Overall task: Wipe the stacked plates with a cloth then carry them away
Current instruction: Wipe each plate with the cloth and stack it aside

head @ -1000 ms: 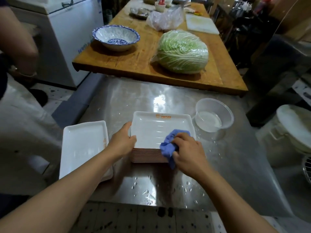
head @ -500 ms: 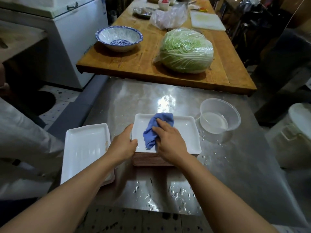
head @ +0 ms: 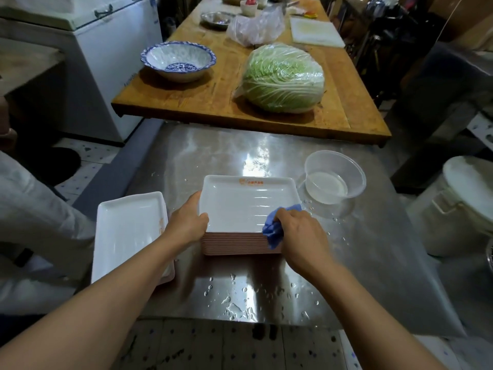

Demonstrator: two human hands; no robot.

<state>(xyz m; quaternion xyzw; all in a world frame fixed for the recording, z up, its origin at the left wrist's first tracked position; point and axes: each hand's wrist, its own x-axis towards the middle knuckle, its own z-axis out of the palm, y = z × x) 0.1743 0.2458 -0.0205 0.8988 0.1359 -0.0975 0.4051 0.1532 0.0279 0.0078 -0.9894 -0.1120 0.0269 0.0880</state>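
Stack of white square plates (head: 240, 236) near the front middle of a wet steel table (head: 373, 249), pinkish plate edges showing along the near side, orange print on the top plate's far rim. Left hand (head: 186, 225) gripping the stack's near left corner, thumb curled over the rim of the top plate, fingers hidden down the left side. Right hand (head: 301, 233) at the near right corner, fingers closed round a bunched blue cloth (head: 272, 231), pressed against the top plate's edge, with a fold hanging down over the side of the stack. Just left of the stack, another white rectangular plate (head: 128, 233), partly overhanging the table's left edge. To the right and slightly beyond, a clear plastic bowl (head: 334, 177) with a little water in it, close to the stack but apart from it. Water drops scattered over the steel nearer the camera. Beyond, on a wooden table (head: 208, 97): a blue-and-white bowl (head: 178, 61) at left, a plastic-wrapped cabbage (head: 282, 78) at right, a white cutting board (head: 316, 32) farther back.
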